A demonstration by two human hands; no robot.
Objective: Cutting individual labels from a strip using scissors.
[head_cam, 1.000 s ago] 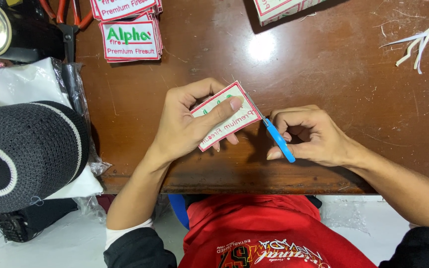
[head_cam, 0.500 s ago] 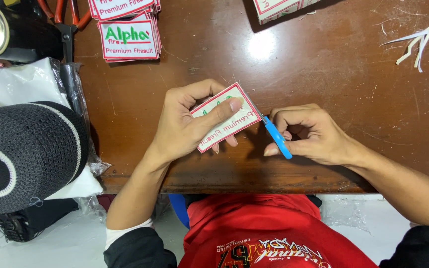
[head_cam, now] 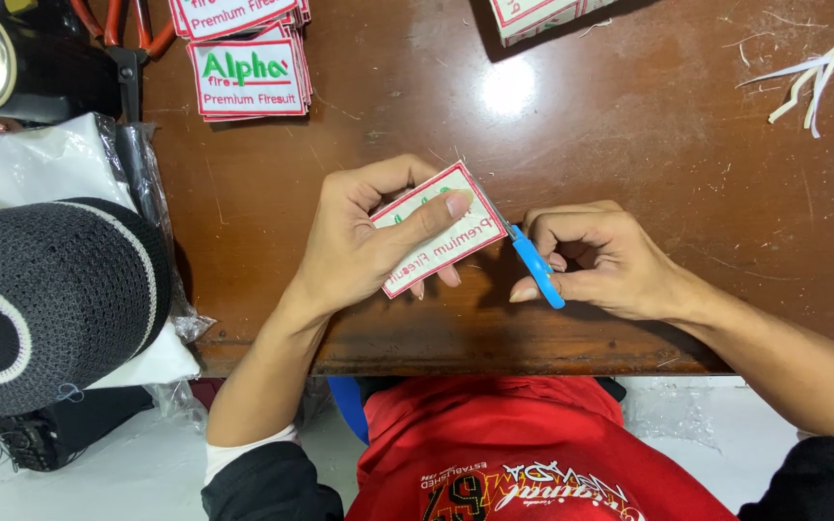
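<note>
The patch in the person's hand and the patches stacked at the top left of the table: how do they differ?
The held patch is a single one, tilted, pinched in the left hand with a blue-handled tool from the right hand at its edge. The stacked patches lie flat, piled and untouched. Both are white rectangles with red borders.

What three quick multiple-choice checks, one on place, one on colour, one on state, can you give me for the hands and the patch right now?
1. Where is the stack of finished patches?
A. far left of the table
B. on the person's lap
C. under the right hand

2. What colour is the handle of the cutting tool?
A. red
B. blue
C. black

3. How is the patch held?
A. lying flat, untouched
B. gripped in the left hand, the tool at its right edge
C. pinched in the right hand

Answers: 1 A, the stack lies at the upper left of the wooden table. 2 B, the handle shows bright blue. 3 B, left fingers wrap the patch.
</note>
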